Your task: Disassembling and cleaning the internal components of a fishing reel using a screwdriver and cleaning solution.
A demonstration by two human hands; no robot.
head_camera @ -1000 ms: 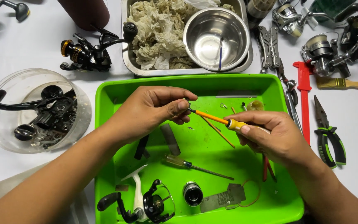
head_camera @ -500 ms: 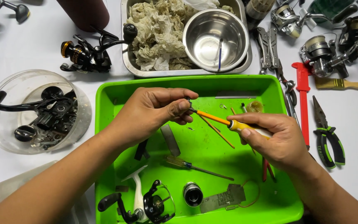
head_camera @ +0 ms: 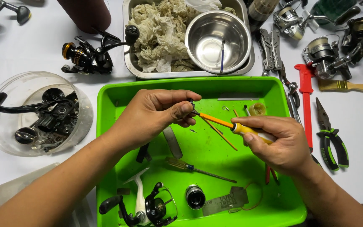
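Both hands were observed over a green tray [head_camera: 106, 168] on a white table [head_camera: 358, 126], forearms entering from the lower corners.

L. hand [head_camera: 156, 113]: raised above the tray's upper half, wrist bent inward, knuckles up. Fingers were curled tight, thumb and forefinger pinched narrow on a small dark part [head_camera: 191, 102]; the part was mostly hidden by the fingertips and could not be identified, poss. a small reel component.

R. hand [head_camera: 280, 143]: held slightly lower and to the right, palm turned in. Fingers were wrapped closed round the yellow handle of a small screwdriver [head_camera: 232, 126], thumb laid along the top. The orange shaft was angled up-left, its tip met at the pinched part.

Within the tray were noted: a second screwdriver [head_camera: 200, 169] lying flat near centre, a white and black reel body [head_camera: 141, 206] at the lower left, a round metal spool [head_camera: 195, 196] just beside it.

Beyond the tray: a steel pan [head_camera: 127, 63] holding crumpled rags and a steel bowl [head_camera: 218, 40]; a black reel [head_camera: 91, 54] to its left; a clear tub [head_camera: 5, 105] of dark parts at far left; green-handled pliers [head_camera: 330, 134] at right.
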